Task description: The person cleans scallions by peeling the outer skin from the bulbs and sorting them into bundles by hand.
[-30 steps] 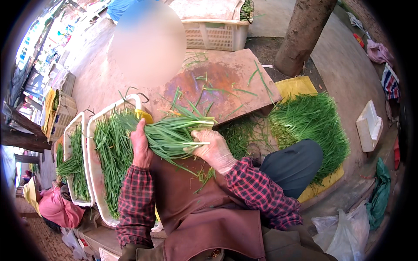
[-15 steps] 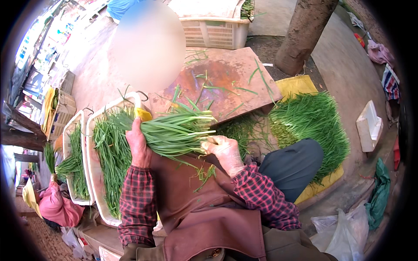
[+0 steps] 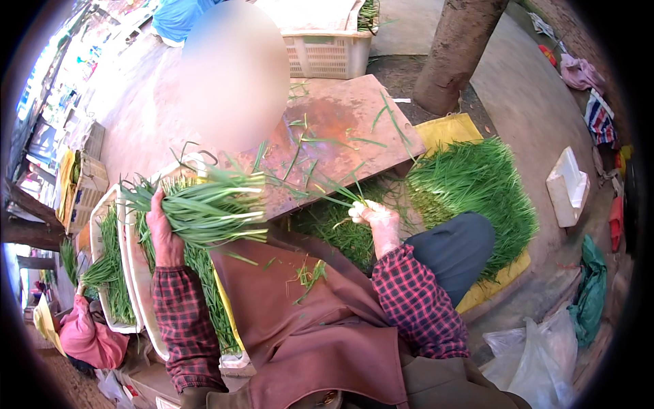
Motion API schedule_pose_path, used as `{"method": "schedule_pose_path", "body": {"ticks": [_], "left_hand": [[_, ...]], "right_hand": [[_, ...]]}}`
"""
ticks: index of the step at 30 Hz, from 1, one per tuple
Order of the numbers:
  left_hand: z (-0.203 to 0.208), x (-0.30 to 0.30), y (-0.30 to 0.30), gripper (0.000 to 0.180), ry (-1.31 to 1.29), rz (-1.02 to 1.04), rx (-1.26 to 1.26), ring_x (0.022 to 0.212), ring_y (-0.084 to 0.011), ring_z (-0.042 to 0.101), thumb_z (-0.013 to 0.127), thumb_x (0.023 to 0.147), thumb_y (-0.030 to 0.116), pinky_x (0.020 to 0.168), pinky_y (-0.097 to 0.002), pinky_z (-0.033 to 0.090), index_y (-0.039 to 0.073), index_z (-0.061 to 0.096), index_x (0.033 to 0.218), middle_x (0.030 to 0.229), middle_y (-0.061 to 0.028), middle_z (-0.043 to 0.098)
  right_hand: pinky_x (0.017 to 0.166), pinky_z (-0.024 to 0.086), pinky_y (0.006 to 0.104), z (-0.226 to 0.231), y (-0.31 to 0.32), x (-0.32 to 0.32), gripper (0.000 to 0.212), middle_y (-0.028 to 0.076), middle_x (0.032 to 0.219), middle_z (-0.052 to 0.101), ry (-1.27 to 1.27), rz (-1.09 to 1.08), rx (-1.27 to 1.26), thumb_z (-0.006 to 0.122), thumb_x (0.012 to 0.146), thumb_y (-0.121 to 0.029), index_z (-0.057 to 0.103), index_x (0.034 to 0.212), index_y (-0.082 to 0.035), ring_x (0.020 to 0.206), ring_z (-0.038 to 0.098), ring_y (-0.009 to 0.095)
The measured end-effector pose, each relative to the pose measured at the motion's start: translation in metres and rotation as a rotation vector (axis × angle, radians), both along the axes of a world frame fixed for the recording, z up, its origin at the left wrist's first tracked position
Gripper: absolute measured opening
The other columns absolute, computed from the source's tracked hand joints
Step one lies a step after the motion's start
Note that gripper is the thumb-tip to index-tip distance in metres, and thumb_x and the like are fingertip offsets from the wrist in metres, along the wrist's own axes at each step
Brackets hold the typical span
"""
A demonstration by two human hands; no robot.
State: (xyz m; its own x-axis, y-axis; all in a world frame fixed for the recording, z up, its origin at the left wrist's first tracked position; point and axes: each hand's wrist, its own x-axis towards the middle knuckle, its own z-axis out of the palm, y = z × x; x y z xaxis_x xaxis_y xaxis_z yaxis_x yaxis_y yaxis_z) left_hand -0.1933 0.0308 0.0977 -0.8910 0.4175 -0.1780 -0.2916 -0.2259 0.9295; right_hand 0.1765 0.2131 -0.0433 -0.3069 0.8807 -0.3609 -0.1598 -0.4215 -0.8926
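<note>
My left hand (image 3: 165,230) is wrapped round a thick bunch of Chinese chives (image 3: 221,206), pale cut ends pointing right and green tips left, above a white crate (image 3: 151,320). More chives (image 3: 216,300) lie in that crate. Well to the right, my right hand (image 3: 379,222) pinches a few loose chive blades (image 3: 349,195), apart from the bunch. Below it, a heap of green trimmings (image 3: 334,235) lies on the ground. Scraps (image 3: 311,278) cling to the brown apron (image 3: 293,320) over my lap.
A low reddish board (image 3: 340,116) with stray blades stands ahead. On the right, a big chive pile (image 3: 477,198) rests on yellow sacking (image 3: 446,131) beside my knee. A tree trunk (image 3: 456,54) rises behind. At left, a person in pink (image 3: 92,334) sits by another crate (image 3: 129,326).
My left hand has carried the bunch to the left. My right hand has come away from its cut ends and moved right, with loose blades in its fingers.
</note>
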Motion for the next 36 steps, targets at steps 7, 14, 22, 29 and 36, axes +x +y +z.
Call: {"method": "schedule_pose_path", "body": {"ticks": [7, 14, 22, 29, 36], "left_hand": [[0.011, 0.026, 0.006, 0.019, 0.054, -0.084, -0.124, 0.065, -0.0149, 0.065, 0.066, 0.096, 0.025, 0.061, -0.0299, 0.057, 0.007, 0.061, 0.093, 0.077, -0.0016, 0.063], [-0.004, 0.037, 0.018, 0.029, 0.147, -0.094, -0.201, 0.057, -0.0143, 0.063, 0.067, 0.095, 0.028, 0.056, -0.029, 0.054, 0.004, 0.063, 0.079, 0.068, -0.0036, 0.064], [-0.007, 0.052, 0.03, 0.029, 0.236, -0.243, -0.177, 0.07, -0.0142, 0.066, 0.064, 0.096, 0.023, 0.062, -0.0282, 0.054, -0.003, 0.066, 0.107, 0.087, -0.0075, 0.068], [-0.019, 0.06, 0.036, 0.027, 0.282, -0.2, -0.233, 0.069, -0.0129, 0.063, 0.064, 0.096, 0.024, 0.062, -0.0283, 0.051, -0.002, 0.064, 0.105, 0.085, -0.0055, 0.066], [0.002, 0.059, 0.036, 0.024, 0.181, -0.065, -0.058, 0.068, -0.0149, 0.066, 0.064, 0.098, 0.026, 0.062, -0.0306, 0.056, 0.002, 0.063, 0.092, 0.081, -0.0041, 0.066]], "right_hand": [[0.058, 0.05, 0.0223, 0.025, 0.025, -0.042, 0.017, 0.009, 0.089, 0.075, 0.115, 0.038, -0.039, 0.065, 0.094, -0.011, 0.069, 0.103, 0.002, 0.065, 0.068, 0.012], [0.109, 0.042, 0.0337, 0.063, 0.025, -0.041, 0.068, 0.02, 0.141, 0.056, -0.143, 0.624, 0.228, 0.076, 0.091, -0.024, 0.045, 0.143, 0.007, 0.13, 0.053, 0.022], [0.115, 0.035, 0.0362, 0.091, 0.002, -0.062, 0.093, 0.025, 0.148, 0.047, -0.098, 0.839, 0.503, 0.08, 0.085, -0.038, 0.032, 0.149, 0.009, 0.139, 0.045, 0.03], [0.085, 0.05, 0.0261, 0.081, -0.015, -0.087, 0.033, 0.007, 0.103, 0.074, 0.12, 0.322, 0.157, 0.07, 0.086, -0.002, 0.07, 0.118, 0.004, 0.091, 0.064, 0.011], [0.087, 0.051, 0.0313, -0.039, 0.014, 0.005, 0.034, 0.015, 0.103, 0.072, -0.604, 0.234, 0.437, 0.067, 0.088, -0.014, 0.068, 0.118, 0.002, 0.094, 0.068, 0.022]]}}
